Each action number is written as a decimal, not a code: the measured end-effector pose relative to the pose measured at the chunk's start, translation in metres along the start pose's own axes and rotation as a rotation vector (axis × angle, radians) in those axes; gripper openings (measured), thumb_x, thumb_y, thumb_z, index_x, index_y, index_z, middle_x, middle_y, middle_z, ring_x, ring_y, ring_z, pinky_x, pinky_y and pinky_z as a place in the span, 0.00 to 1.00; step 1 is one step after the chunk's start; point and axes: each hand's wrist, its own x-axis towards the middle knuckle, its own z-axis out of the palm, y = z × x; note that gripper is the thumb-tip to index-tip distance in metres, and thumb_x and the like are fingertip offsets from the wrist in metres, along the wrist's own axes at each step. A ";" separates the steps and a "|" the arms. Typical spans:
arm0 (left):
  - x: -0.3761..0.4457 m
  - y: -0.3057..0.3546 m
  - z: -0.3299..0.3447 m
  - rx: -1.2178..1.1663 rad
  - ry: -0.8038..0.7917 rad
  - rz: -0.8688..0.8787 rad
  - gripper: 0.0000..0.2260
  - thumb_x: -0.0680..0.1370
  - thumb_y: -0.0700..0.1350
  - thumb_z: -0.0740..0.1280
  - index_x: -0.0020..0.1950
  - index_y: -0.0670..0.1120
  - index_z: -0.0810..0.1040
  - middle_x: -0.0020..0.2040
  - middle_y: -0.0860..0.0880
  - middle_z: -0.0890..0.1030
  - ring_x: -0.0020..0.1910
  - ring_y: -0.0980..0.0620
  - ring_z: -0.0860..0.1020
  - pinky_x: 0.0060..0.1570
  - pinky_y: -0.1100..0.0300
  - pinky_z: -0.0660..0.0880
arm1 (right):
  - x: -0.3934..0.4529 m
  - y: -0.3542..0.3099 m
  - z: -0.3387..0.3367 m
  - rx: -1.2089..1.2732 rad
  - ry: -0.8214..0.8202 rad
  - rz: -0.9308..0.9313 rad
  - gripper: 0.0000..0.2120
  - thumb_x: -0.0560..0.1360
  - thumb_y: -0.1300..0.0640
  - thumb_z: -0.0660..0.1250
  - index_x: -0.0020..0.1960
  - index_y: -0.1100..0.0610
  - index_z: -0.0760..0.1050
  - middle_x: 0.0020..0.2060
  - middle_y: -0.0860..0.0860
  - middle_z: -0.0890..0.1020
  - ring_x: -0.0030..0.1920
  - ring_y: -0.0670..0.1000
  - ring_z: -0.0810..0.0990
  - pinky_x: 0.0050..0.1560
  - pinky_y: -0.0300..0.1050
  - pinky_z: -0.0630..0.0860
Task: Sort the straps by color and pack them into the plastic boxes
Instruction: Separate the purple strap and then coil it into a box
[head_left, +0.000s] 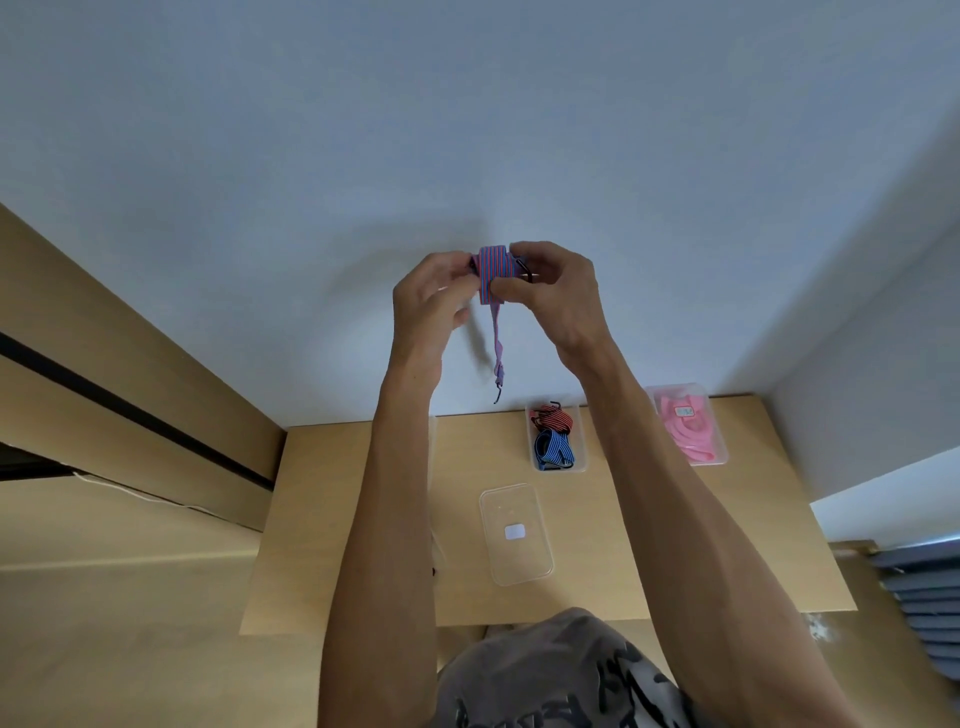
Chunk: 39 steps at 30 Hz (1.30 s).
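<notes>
While both arms reach up over the desk (363, 519), this shows:
Left hand (434, 296): pinches the left side of the strap (492, 278).
Right hand (558, 291): pinches the right side of that strap.
Strap: red and blue stripes, folded between the hands, one end with a dark hook hanging down.
Far box (557, 436): holds a red strap and a blue strap.
Right box (688, 423): holds pink straps.
Lid (516, 532): clear, flat on the desk, nearer than the boxes.

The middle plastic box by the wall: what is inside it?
The middle box holds a red-and-black strap and a blue-and-black strap, both rolled up. Anything beneath them is hidden.
</notes>
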 end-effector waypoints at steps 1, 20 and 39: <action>0.001 0.001 -0.001 0.025 0.015 -0.057 0.02 0.77 0.44 0.70 0.47 0.48 0.83 0.44 0.49 0.84 0.44 0.51 0.81 0.46 0.57 0.77 | 0.000 0.000 0.000 0.007 0.005 -0.002 0.20 0.65 0.67 0.77 0.55 0.58 0.81 0.47 0.52 0.84 0.45 0.47 0.83 0.51 0.43 0.81; -0.001 0.003 -0.011 -0.212 0.112 -0.147 0.09 0.74 0.26 0.69 0.52 0.34 0.83 0.48 0.40 0.82 0.48 0.46 0.81 0.60 0.56 0.79 | -0.014 0.014 0.017 0.146 -0.029 0.040 0.04 0.77 0.59 0.69 0.52 0.57 0.80 0.42 0.52 0.83 0.42 0.48 0.80 0.51 0.45 0.78; -0.004 -0.002 -0.012 -0.021 0.036 -0.356 0.05 0.77 0.41 0.71 0.46 0.39 0.81 0.33 0.44 0.83 0.30 0.51 0.80 0.33 0.63 0.79 | -0.019 0.022 0.014 0.065 0.023 -0.018 0.13 0.71 0.68 0.73 0.55 0.63 0.82 0.50 0.57 0.85 0.48 0.52 0.84 0.52 0.48 0.82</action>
